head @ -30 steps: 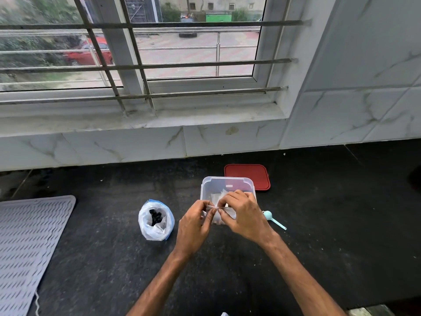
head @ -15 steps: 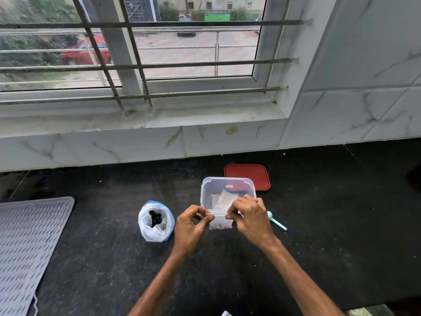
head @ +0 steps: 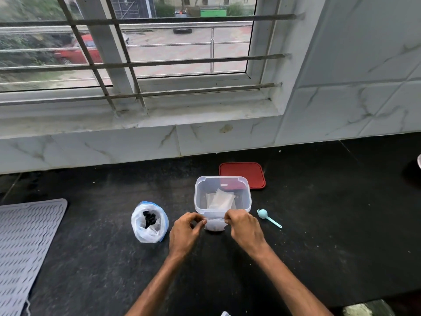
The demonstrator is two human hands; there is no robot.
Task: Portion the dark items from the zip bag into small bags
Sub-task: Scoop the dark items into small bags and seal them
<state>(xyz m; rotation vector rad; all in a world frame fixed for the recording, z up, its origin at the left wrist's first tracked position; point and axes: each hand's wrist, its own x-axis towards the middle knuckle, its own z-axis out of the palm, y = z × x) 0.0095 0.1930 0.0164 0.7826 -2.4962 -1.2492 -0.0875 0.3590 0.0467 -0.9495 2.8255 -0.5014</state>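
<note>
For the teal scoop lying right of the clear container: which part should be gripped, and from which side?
Pinch the thin handle near its free end, coming from the near right. The teal scoop lies flat, bowl toward the clear container, handle angled away from it; the right hand, now pinching the small bag, is nearest.

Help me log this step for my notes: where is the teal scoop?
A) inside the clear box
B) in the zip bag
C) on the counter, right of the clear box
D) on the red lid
C: the teal scoop lies on the black counter just right of the clear box.
</note>
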